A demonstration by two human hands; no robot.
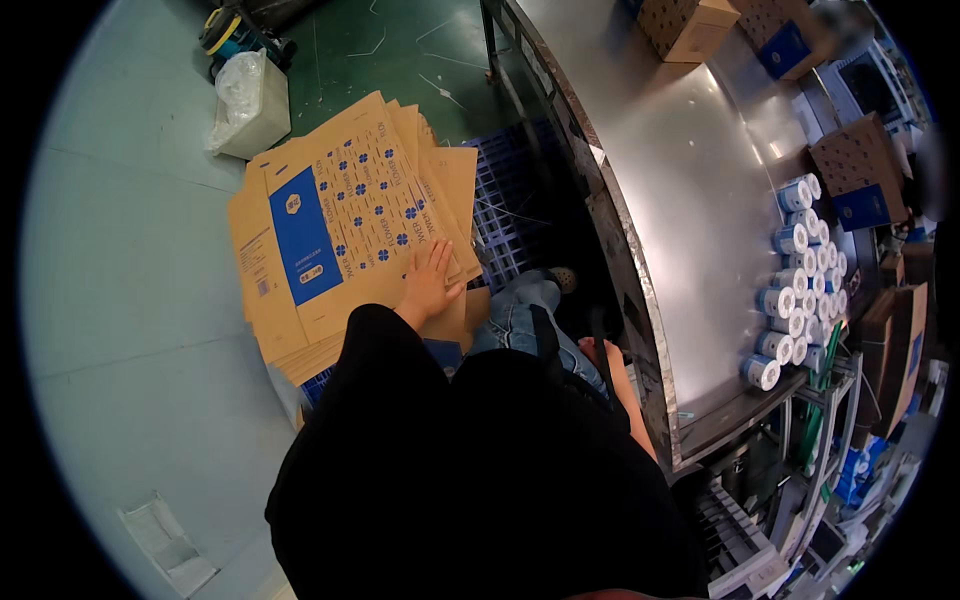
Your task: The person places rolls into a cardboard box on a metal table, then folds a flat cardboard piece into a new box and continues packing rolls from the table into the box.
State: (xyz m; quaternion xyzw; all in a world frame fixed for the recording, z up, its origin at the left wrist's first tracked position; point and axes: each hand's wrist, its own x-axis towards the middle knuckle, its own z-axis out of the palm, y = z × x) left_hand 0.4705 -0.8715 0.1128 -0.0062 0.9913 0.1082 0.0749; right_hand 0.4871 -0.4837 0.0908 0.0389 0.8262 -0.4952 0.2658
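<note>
To my left stands a stack of flattened cardboard boxes (365,250), brown with a blue panel and a blue clover pattern on top. My left hand (432,284) lies flat on the top box near its right edge, fingers stretched out. Low at my right side, between my leg and the metal table, hangs my right hand (603,352). Its fingers are partly hidden beside a dark strap-like thing (599,322), and I cannot make out whether it grips that.
A steel-topped table (680,230) runs along my right, with several white-and-blue rolls (790,275) piled on its far side. Cardboard boxes (685,28) stand at its far end. Under the stack shows a blue plastic pallet (505,200). A pale bin (262,115) stands beyond the stack.
</note>
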